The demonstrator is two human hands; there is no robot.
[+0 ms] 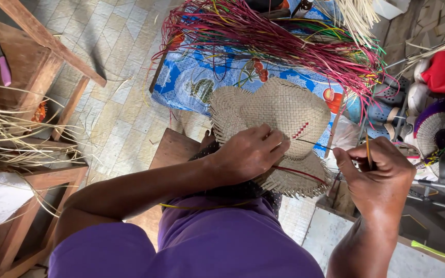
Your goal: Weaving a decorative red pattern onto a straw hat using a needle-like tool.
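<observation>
We see a woven straw hat [279, 116] at the centre, resting on the person's lap against the edge of a small wooden stool [173, 149]. Its surface is a tight, pale checker plait, domed at the crown, with a frayed, unfinished brim and a few short red stitches on the side. The left hand [251, 153] lies flat over the crown, fingers curled and pressing on the weave. A thin red strand [300, 174] runs across the brim towards the right hand [379, 175], which is closed in a pinch on a slender stick-like tool [368, 152]; whether it also grips the strand we cannot tell. Below is the purple sleeve and garment [222, 242]. Beyond the hat spreads a blue patterned cloth [197, 77] heaped with a bundle of dyed fibres [284, 36], red, pink and green, stiff and glossy. At left, pale raw straw [6, 134] spills over a wooden bench [32, 56] bearing a pink-handled knife [1, 59].
</observation>
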